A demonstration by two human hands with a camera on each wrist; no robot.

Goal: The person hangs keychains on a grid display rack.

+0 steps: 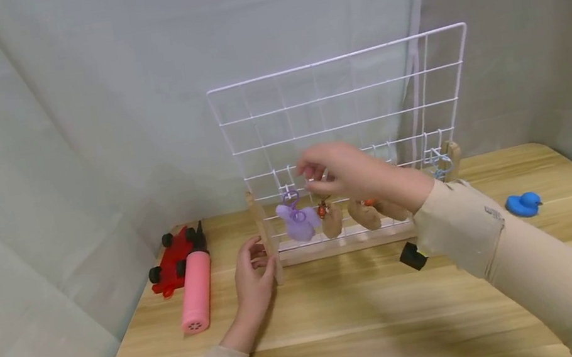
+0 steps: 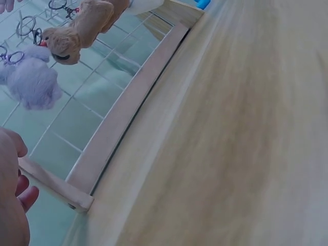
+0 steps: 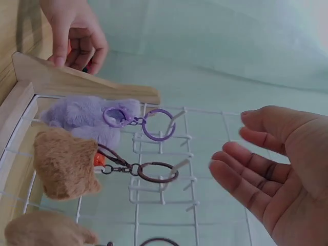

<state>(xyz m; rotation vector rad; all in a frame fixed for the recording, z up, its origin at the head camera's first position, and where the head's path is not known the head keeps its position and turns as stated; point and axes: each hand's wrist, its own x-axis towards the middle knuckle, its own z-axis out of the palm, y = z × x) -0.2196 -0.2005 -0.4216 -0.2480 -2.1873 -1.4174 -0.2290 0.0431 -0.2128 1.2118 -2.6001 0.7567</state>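
My left hand (image 1: 254, 276) rests beside the left wooden end piece (image 1: 267, 239) of a white wire grid rack, its thumb at the wood's edge and its fingers loosely curled. In the right wrist view my right hand (image 3: 279, 166) hangs in front of the grid with relaxed, bent fingers and nothing between them. Closest to it, a purple plush keychain (image 3: 84, 115) hangs by its purple ring from a hook. A brown plush keychain (image 3: 66, 164) with a dark ring hangs alongside. More brown plush keychains (image 1: 364, 214) hang further right, partly behind my right forearm.
To the left lie a pink cylinder (image 1: 197, 293) and a red toy car (image 1: 174, 262) with black wheels. A blue toy duck (image 1: 523, 205) sits at the right. Light blue rings (image 1: 437, 163) hang at the grid's right end. Grey curtain (image 1: 135, 103) surrounds the table.
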